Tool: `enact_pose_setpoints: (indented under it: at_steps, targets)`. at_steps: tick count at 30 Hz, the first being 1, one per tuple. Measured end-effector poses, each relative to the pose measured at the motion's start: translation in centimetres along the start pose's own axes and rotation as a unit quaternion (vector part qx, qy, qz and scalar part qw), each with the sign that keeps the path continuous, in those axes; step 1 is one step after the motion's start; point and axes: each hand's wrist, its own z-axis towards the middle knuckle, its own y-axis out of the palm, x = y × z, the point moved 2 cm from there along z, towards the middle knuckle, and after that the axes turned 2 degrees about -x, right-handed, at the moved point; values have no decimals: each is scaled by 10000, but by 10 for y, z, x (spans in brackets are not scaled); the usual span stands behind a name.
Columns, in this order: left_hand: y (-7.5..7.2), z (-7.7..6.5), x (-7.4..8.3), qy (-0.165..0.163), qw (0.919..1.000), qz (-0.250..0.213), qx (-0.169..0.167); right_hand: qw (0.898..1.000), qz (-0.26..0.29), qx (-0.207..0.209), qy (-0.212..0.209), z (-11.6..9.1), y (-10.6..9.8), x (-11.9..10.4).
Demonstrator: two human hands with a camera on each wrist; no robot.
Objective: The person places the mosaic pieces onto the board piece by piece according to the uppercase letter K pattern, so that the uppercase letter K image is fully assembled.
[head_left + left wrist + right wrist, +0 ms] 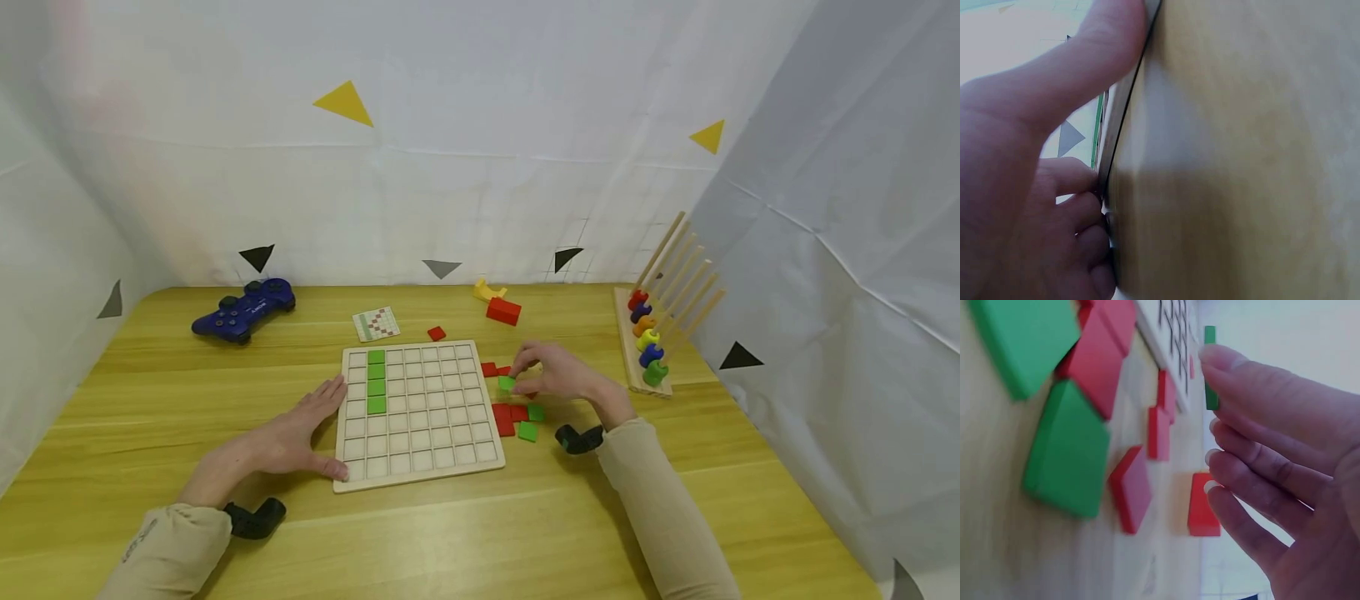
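A pale wooden grid board lies on the table, with several green tiles in a column near its left side. My left hand rests along the board's left edge, thumb at the near-left corner and fingers spread at the far-left side. Right of the board, my right hand is raised above the loose tiles and pinches a green square tile between thumb and fingers. Beneath it lie loose red tiles and green tiles, some overlapping.
Behind the board are a small pattern card, a single red tile, a red block and a yellow piece. A blue game controller sits back left. A wooden peg stand with coloured beads stands at right.
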Motion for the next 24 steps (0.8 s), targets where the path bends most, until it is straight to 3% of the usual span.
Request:
enact_pose_setpoints:
  at_steps: [13,18,24]
  targets:
    - [0,0,0,-138,9999,-15,-53,9967,-723,28,-378,21,7,-57]
    - [0,0,0,-140,9999,6,-61,9957,-640,-30,-671,36,21,-77]
    - [1,1,-2,-114,9999,18,-62,9966,-420,-304,-635,55,39,-97]
